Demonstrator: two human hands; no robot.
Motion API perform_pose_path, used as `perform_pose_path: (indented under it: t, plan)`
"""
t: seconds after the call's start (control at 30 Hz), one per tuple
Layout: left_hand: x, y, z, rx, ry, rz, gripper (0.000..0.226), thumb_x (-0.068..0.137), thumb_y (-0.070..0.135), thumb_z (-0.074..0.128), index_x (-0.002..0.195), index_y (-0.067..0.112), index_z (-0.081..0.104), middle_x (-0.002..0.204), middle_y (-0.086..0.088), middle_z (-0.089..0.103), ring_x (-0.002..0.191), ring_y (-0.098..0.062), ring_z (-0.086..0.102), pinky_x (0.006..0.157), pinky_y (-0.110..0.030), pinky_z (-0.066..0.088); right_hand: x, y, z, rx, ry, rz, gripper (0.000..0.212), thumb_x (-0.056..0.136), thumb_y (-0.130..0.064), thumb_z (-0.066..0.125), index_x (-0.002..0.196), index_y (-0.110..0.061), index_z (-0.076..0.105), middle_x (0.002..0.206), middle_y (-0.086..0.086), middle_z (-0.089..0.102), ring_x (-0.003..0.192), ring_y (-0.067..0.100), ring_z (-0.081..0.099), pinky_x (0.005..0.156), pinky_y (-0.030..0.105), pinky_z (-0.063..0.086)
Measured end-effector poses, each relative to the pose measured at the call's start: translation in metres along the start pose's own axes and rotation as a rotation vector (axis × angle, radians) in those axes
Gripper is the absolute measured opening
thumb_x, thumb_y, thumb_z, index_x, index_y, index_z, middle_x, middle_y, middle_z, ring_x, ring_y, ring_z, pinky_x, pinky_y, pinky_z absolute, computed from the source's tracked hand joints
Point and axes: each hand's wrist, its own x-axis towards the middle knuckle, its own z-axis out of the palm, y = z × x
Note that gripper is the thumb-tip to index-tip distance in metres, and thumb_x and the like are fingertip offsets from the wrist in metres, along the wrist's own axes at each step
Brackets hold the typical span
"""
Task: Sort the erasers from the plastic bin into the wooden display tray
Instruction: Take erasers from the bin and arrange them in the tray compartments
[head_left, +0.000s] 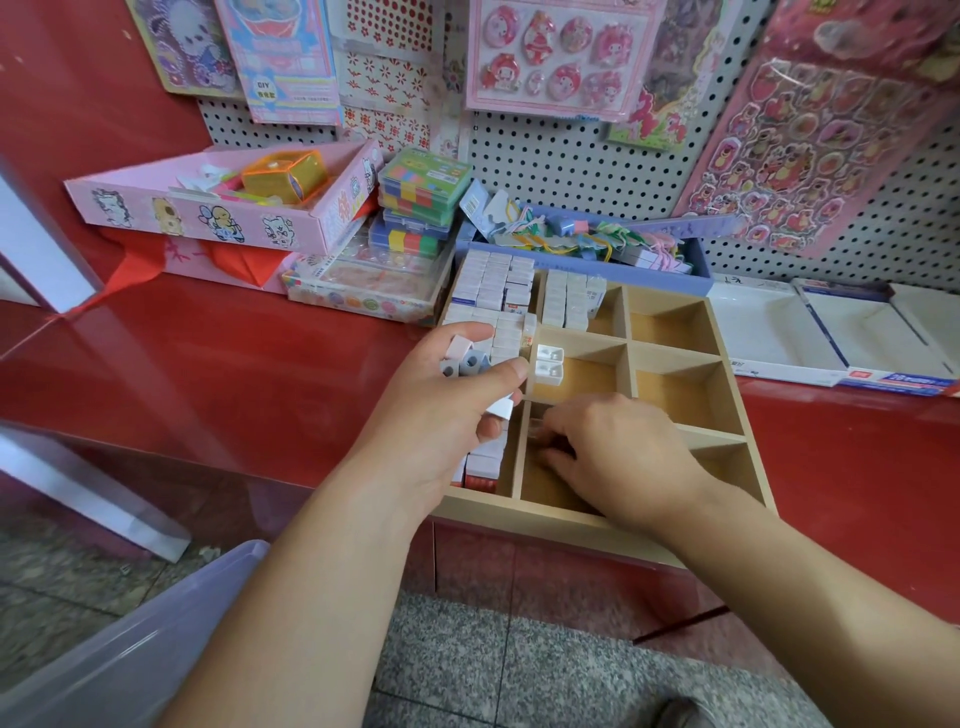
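1. The left hand is hovering over the left column of the wooden display tray. Fingers and thumb are curling round a handful of small erasers in pink, grey and white. It is probably acting as a ready supply, saving trips back to the bin.
2. The right hand is reaching into the tray's near middle compartment, fingers bending toward its floor. Something pale is showing at the fingertips. I cannot tell whether the hand is pinching it or empty.
3. The tray is sitting at the front edge of the red counter, its near end hanging slightly past that edge.
4. Boxed erasers are standing in tight rows down the left column. Two white erasers are lying against the left wall of the centre compartment. The right column is showing bare wood.
5. Only a translucent corner of the plastic bin is showing, below the counter's front edge beside the left forearm. Its contents are hidden.
6. Judgement: each kind seems to be getting its own compartment, and the sorting looks partly done.
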Motion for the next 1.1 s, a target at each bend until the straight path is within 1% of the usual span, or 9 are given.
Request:
perform_pose_path:
  t: [0.1,0.3,0.4,0.47,0.57,0.7,0.8,0.97,1.1]
  plan:
    - [0.000,0.000,-0.001,-0.008,-0.003,-0.001,0.035,0.087,0.010,0.079,0.113,0.029,0.067,0.090,-0.007,0.074,0.082,-0.020,0.070,0.059,-0.027,0.049,0.004,-0.002,-0.001,-0.012,0.068,0.021,0.014,0.097,-0.038,0.056,0.104,-0.027,0.062,0.100,-0.005,0.068,0.088,0.022,0.064,0.070,0.037,0.055]
    - [0.001,0.000,-0.004,-0.006,-0.008,0.010,0.036,0.086,0.010,0.079,0.114,0.030,0.067,0.097,-0.010,0.075,0.083,-0.018,0.072,0.062,-0.027,0.051,0.006,0.002,0.004,-0.036,0.066,0.002,0.021,0.097,-0.044,0.058,0.108,-0.030,0.070,0.099,-0.007,0.069,0.086,0.016,0.065,0.072,0.034,0.056]
    - [0.000,-0.001,-0.003,-0.017,-0.019,0.011,0.037,0.086,0.010,0.080,0.115,0.029,0.067,0.100,-0.012,0.075,0.085,-0.018,0.072,0.066,-0.028,0.052,0.002,0.013,-0.008,0.283,0.099,0.105,0.013,0.088,-0.042,0.074,0.094,-0.031,0.074,0.083,-0.012,0.071,0.075,0.004,0.063,0.070,0.026,0.053]
    - [0.000,-0.002,-0.002,-0.037,-0.027,0.003,0.036,0.086,0.010,0.079,0.116,0.026,0.067,0.101,-0.013,0.074,0.084,-0.019,0.070,0.065,-0.027,0.053,-0.002,0.014,-0.021,0.660,0.164,0.132,0.014,0.081,-0.030,0.084,0.089,-0.026,0.074,0.075,-0.008,0.070,0.065,0.001,0.059,0.065,0.017,0.048]
    - [0.000,-0.002,0.003,-0.059,-0.054,-0.011,0.033,0.087,0.012,0.079,0.116,0.022,0.066,0.118,-0.018,0.068,0.078,-0.014,0.071,0.061,-0.024,0.054,-0.006,0.004,-0.031,1.020,0.129,0.030,0.023,0.076,-0.015,0.087,0.095,-0.014,0.074,0.083,0.003,0.074,0.070,0.014,0.065,0.067,0.020,0.051]
    - [-0.001,-0.004,0.007,-0.041,-0.047,0.011,0.032,0.088,0.014,0.077,0.116,0.020,0.063,0.117,-0.018,0.066,0.074,-0.010,0.072,0.059,-0.022,0.054,-0.001,-0.003,-0.023,1.063,0.141,0.037,0.025,0.077,-0.013,0.087,0.097,-0.012,0.072,0.085,0.008,0.074,0.078,0.029,0.069,0.070,0.029,0.054]
    - [-0.001,-0.005,0.008,-0.025,-0.036,0.042,0.031,0.089,0.014,0.076,0.116,0.019,0.061,0.103,-0.011,0.069,0.070,-0.012,0.072,0.061,-0.025,0.056,-0.002,-0.005,-0.020,1.120,0.186,0.090,0.022,0.076,-0.014,0.088,0.091,-0.014,0.071,0.081,0.009,0.073,0.070,0.018,0.065,0.065,0.029,0.054]
    - [-0.001,-0.008,0.014,0.062,-0.010,0.080,0.029,0.088,0.019,0.079,0.110,0.029,0.062,0.128,-0.019,0.060,0.071,-0.015,0.073,0.067,-0.033,0.060,-0.004,-0.010,-0.020,1.022,0.215,0.186,0.023,0.075,-0.025,0.089,0.082,-0.013,0.071,0.075,0.009,0.073,0.063,0.015,0.060,0.060,0.032,0.051]
    - [-0.001,-0.002,0.018,-0.030,-0.018,0.057,0.033,0.092,0.007,0.072,0.120,0.014,0.056,0.113,-0.016,0.063,0.069,-0.015,0.073,0.063,-0.031,0.061,-0.004,-0.003,-0.022,1.113,0.200,0.166,0.014,0.083,-0.016,0.082,0.083,-0.008,0.070,0.075,0.010,0.073,0.064,0.031,0.063,0.062,0.039,0.053]
